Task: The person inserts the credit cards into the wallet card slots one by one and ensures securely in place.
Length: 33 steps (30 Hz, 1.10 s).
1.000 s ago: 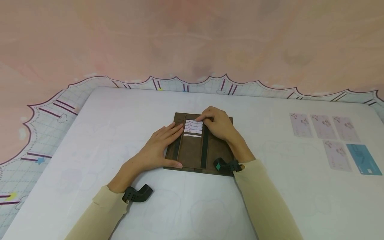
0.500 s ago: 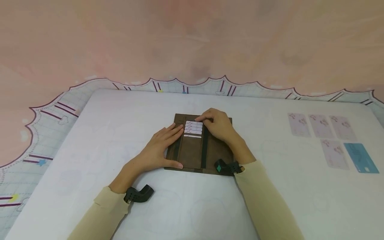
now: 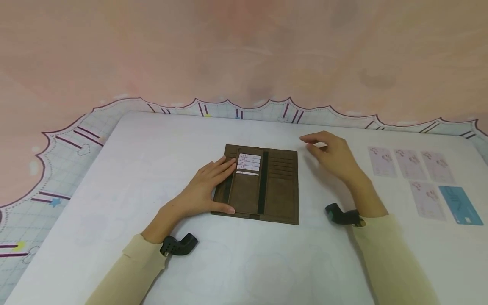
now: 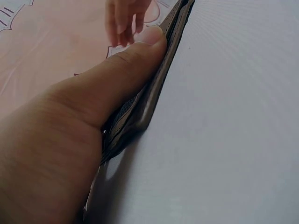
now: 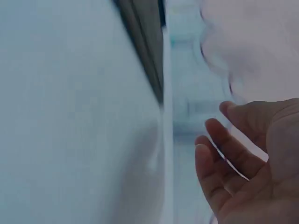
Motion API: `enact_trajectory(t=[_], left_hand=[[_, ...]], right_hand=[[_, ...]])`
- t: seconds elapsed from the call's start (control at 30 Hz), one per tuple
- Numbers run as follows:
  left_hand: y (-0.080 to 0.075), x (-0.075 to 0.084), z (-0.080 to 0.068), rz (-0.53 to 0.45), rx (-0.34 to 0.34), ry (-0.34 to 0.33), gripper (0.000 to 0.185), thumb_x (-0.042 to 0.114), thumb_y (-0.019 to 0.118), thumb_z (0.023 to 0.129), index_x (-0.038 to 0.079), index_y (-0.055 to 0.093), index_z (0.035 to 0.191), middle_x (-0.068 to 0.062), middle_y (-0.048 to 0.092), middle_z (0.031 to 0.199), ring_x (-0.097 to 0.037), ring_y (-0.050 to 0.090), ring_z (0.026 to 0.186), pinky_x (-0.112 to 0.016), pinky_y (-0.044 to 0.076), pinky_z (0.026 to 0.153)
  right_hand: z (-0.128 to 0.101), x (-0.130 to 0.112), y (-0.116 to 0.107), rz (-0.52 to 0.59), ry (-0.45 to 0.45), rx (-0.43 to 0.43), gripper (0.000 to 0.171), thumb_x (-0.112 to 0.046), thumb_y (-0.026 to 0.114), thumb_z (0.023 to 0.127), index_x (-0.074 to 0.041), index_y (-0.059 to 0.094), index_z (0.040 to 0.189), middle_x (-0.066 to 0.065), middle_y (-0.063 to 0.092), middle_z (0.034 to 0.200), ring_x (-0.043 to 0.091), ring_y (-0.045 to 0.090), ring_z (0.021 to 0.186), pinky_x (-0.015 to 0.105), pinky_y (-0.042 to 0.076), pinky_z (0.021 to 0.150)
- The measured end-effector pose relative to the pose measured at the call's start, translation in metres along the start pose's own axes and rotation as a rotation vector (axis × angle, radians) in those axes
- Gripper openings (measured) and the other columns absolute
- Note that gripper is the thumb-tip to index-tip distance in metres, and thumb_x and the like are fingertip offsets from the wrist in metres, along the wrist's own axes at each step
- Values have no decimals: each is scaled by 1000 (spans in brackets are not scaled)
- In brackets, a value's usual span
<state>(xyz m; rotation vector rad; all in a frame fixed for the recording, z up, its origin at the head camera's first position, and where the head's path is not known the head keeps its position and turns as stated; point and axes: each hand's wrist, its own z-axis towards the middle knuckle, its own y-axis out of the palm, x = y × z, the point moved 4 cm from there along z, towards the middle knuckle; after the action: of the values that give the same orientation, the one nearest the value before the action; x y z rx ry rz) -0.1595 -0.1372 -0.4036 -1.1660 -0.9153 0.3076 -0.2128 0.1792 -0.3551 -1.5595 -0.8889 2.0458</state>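
Note:
A brown wallet [image 3: 272,195] lies open flat at the middle of the white table [image 3: 244,262]. Several white cards [image 3: 249,163] sit in its left slots. My left hand [image 3: 207,186] rests flat on the wallet's left flap, thumb along its near edge; the left wrist view shows the thumb [image 4: 126,70] pressed on the wallet's edge [image 4: 154,98]. My right hand [image 3: 329,154] hovers to the right of the wallet, fingers relaxed and holding nothing. In the right wrist view that hand [image 5: 247,163] is empty and blurred.
Several pale pink cards [image 3: 409,163] and one blue card [image 3: 459,205] lie in rows at the table's right side. A patterned mat [image 3: 57,161] and pink floor surround the table. Black wrist mounts [image 3: 179,245] sit at both wrists.
My right hand has lifted off the wallet's card slots and moved right, off the wallet toward the loose cards. The left hand stays on the left flap.

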Motion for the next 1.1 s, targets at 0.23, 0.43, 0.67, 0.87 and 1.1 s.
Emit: enact_trajectory(t=[0.23, 0.43, 0.67, 0.87, 1.1], left_hand=[[4, 1, 1, -11, -4, 11, 111, 55, 80, 68, 7, 25, 152, -6, 19, 158, -25, 6, 145, -45, 5, 116], [2, 1, -1, 4, -2, 2, 111, 56, 80, 67, 7, 25, 152, -5, 19, 158, -24, 6, 145, -44, 4, 116], [0, 0, 0, -4, -3, 4, 111, 54, 80, 68, 5, 26, 151, -7, 20, 158, -26, 7, 145, -46, 5, 116], [0, -1, 1, -8, -8, -3, 110, 55, 79, 69, 6, 26, 151, -7, 20, 158, -26, 7, 145, -46, 5, 116], [-1, 1, 1, -19, -3, 2, 110, 54, 80, 68, 6, 27, 151, -7, 21, 157, -26, 7, 145, -46, 5, 116]], right_hand=[[-32, 59, -64, -60, 215, 44, 40, -36, 58, 95, -13, 62, 128, 7, 60, 127, 27, 50, 123, 23, 47, 87], [-54, 97, -93, -51, 384, 9, 62, -51, 59, 91, -17, 48, 142, 12, 45, 143, 40, 47, 124, 50, 45, 93], [-77, 123, -103, -48, 488, -37, 73, -58, 60, 87, -20, 40, 146, 17, 38, 147, 42, 35, 129, 68, 27, 98], [-88, 139, -102, -42, 512, -19, 73, -60, 60, 85, -26, 40, 147, 12, 38, 148, 41, 33, 131, 68, 22, 103], [-92, 145, -103, -77, 524, -48, 76, -63, 63, 81, -35, 39, 146, 9, 36, 149, 36, 35, 130, 66, 26, 101]])
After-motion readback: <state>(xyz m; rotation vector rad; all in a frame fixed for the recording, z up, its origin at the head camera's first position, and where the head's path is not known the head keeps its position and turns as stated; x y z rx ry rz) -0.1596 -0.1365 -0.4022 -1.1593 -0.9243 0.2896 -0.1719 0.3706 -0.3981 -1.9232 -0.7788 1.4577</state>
